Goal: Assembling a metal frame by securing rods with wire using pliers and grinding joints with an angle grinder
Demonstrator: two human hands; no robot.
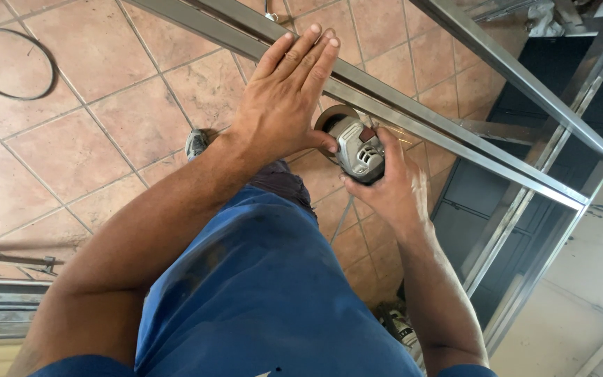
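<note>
We judged the grinding step in hand: our right hand (pixel 385 185) clenched the grey angle grinder (pixel 357 150); our left hand (pixel 284 98) lay flat, released, bracing the steel square tube (pixel 413 115). Next called for steady disc contact.

A floor (pixel 99 105) of square terracotta tiles with pale grout lines fills the view, lit evenly by bright daylight. A thin black cable (pixel 36 49) loops on the tiles at the upper left. At the lower left lie metal bars (pixel 1 307). To the right, dark panels (pixel 469 216) meet a pale slab (pixel 587 279).
</note>
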